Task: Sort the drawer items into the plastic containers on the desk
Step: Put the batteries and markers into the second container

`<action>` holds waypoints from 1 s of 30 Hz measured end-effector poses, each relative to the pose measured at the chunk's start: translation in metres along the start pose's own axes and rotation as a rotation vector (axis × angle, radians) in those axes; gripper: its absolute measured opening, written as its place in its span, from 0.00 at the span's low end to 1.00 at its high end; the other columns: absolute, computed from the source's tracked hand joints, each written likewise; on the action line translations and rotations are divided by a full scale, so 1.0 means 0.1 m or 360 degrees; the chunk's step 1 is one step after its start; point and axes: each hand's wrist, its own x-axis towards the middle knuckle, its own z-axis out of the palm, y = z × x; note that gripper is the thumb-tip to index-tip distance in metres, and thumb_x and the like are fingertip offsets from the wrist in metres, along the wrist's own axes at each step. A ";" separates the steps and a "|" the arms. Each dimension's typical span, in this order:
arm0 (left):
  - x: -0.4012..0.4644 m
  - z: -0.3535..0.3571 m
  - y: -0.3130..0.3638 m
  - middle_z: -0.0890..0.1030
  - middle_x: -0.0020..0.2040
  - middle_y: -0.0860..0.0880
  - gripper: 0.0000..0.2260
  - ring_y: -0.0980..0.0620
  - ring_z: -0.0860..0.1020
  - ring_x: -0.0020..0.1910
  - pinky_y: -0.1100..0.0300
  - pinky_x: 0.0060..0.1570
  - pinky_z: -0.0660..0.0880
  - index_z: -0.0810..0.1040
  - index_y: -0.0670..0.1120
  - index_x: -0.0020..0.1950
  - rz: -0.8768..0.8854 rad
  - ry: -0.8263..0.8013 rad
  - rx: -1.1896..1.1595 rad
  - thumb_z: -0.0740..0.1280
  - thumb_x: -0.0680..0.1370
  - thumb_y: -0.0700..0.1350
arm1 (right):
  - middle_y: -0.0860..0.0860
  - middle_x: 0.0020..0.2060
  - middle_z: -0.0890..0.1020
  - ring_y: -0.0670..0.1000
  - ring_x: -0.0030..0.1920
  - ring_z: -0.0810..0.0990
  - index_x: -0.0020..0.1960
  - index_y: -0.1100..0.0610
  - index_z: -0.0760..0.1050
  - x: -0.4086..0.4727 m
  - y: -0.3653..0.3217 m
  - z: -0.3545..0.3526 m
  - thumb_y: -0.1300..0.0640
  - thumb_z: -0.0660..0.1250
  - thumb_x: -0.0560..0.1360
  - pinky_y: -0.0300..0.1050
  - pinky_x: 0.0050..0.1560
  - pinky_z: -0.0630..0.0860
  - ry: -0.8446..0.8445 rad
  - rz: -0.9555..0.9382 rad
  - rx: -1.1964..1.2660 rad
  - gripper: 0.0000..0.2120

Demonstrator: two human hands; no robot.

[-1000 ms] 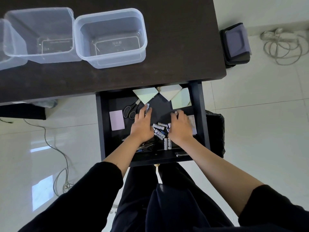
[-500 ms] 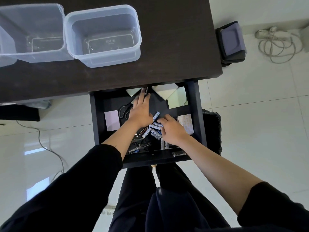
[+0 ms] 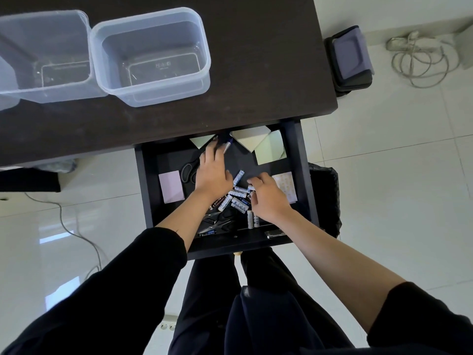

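The dark drawer [image 3: 305, 175] is pulled out under the desk [image 3: 256, 73]. My left hand [image 3: 212, 172] reaches to the drawer's back, with a blue-tipped pen [image 3: 227, 146] held along its fingers. My right hand [image 3: 268, 197] curls its fingertips onto a pile of several white-and-blue batteries [image 3: 235, 198]; whether it grips one is unclear. Black scissors [image 3: 188, 171] lie partly under my left hand. A purple sticky pad [image 3: 171, 187], green notes [image 3: 270, 149] and a patterned pad [image 3: 285, 184] lie in the drawer. Two clear containers [image 3: 163, 96] [image 3: 46, 96] stand on the desk.
A third container's edge [image 3: 6, 93] shows at far left. Two batteries [image 3: 253, 219], a second pair of scissors [image 3: 217, 222] and a small metal item [image 3: 275, 233] lie near the drawer's front. A black bin [image 3: 326, 196], a dark case [image 3: 350, 57] and coiled cable [image 3: 419, 60] are on the floor.
My left hand slid toward the drawer's back, taking the pen with it. My right hand moved left from the patterned pad onto the battery pile.
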 end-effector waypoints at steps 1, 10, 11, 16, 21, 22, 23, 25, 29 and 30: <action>0.04 0.00 0.01 0.55 0.75 0.46 0.32 0.42 0.58 0.71 0.48 0.62 0.70 0.57 0.45 0.75 0.0003 -0.0079 0.0010 0.64 0.73 0.41 | 0.55 0.62 0.68 0.54 0.62 0.69 0.68 0.56 0.66 -0.01 0.01 0.01 0.61 0.61 0.76 0.50 0.49 0.78 -0.0004 0.0001 0.0001 0.21; -0.09 0.07 -0.04 0.68 0.64 0.49 0.23 0.47 0.65 0.62 0.48 0.57 0.74 0.68 0.46 0.68 0.0180 -0.0373 0.0023 0.61 0.73 0.38 | 0.52 0.65 0.65 0.54 0.66 0.62 0.73 0.55 0.58 -0.05 0.08 0.05 0.57 0.64 0.75 0.50 0.52 0.76 -0.0116 -0.0068 -0.0028 0.29; -0.16 0.08 -0.06 0.68 0.64 0.49 0.22 0.47 0.66 0.61 0.48 0.58 0.74 0.68 0.46 0.67 0.0167 -0.0397 0.0016 0.61 0.73 0.38 | 0.52 0.65 0.65 0.54 0.67 0.62 0.74 0.54 0.56 -0.05 0.07 0.05 0.55 0.66 0.74 0.51 0.53 0.76 -0.0120 -0.0054 -0.0013 0.32; -0.39 0.10 -0.12 0.63 0.67 0.49 0.29 0.47 0.63 0.67 0.48 0.64 0.69 0.61 0.48 0.73 0.0002 -0.0379 -0.0004 0.65 0.73 0.46 | 0.51 0.69 0.58 0.54 0.67 0.60 0.76 0.53 0.48 0.00 0.02 0.05 0.49 0.70 0.70 0.52 0.53 0.77 0.0014 -0.0071 -0.0029 0.43; -0.47 0.05 -0.18 0.60 0.67 0.48 0.35 0.44 0.62 0.66 0.46 0.61 0.71 0.59 0.51 0.73 -0.0167 -0.0527 0.0134 0.70 0.69 0.52 | 0.51 0.69 0.60 0.57 0.65 0.61 0.76 0.49 0.48 0.15 -0.03 0.04 0.41 0.73 0.65 0.55 0.62 0.70 -0.0172 -0.0226 -0.0309 0.49; -0.51 0.06 -0.19 0.60 0.67 0.48 0.38 0.43 0.62 0.66 0.47 0.61 0.72 0.58 0.52 0.73 -0.0196 -0.0619 0.0138 0.72 0.67 0.52 | 0.51 0.68 0.60 0.57 0.65 0.61 0.76 0.47 0.49 0.16 -0.04 0.05 0.40 0.74 0.63 0.55 0.63 0.68 -0.0228 -0.0216 -0.0344 0.51; -0.55 0.07 -0.19 0.59 0.67 0.47 0.39 0.42 0.64 0.65 0.47 0.60 0.72 0.57 0.53 0.73 -0.0212 -0.0711 0.0149 0.73 0.66 0.51 | 0.51 0.67 0.60 0.58 0.64 0.62 0.75 0.46 0.50 0.16 -0.04 0.07 0.41 0.76 0.61 0.56 0.62 0.68 -0.0263 -0.0202 -0.0366 0.52; -0.65 0.14 -0.19 0.59 0.65 0.45 0.40 0.40 0.70 0.60 0.48 0.57 0.74 0.57 0.53 0.71 -0.0201 -0.0844 0.0188 0.75 0.64 0.48 | 0.52 0.65 0.60 0.59 0.63 0.62 0.73 0.45 0.52 0.13 -0.04 0.10 0.43 0.78 0.60 0.55 0.56 0.73 -0.0296 -0.0175 -0.0398 0.50; -0.80 0.30 -0.15 0.62 0.63 0.45 0.33 0.40 0.76 0.51 0.51 0.51 0.76 0.62 0.50 0.67 -0.0175 -0.0803 0.0098 0.73 0.66 0.42 | 0.53 0.63 0.61 0.61 0.61 0.67 0.67 0.47 0.59 0.02 -0.02 0.23 0.50 0.77 0.64 0.54 0.48 0.76 -0.0364 -0.0107 -0.0456 0.38; -0.81 0.32 -0.15 0.63 0.62 0.45 0.31 0.41 0.77 0.52 0.51 0.51 0.76 0.63 0.50 0.67 -0.0171 -0.0778 0.0069 0.72 0.67 0.41 | 0.54 0.62 0.62 0.62 0.59 0.70 0.65 0.48 0.60 0.01 -0.01 0.25 0.51 0.75 0.65 0.54 0.47 0.76 -0.0385 -0.0087 -0.0408 0.35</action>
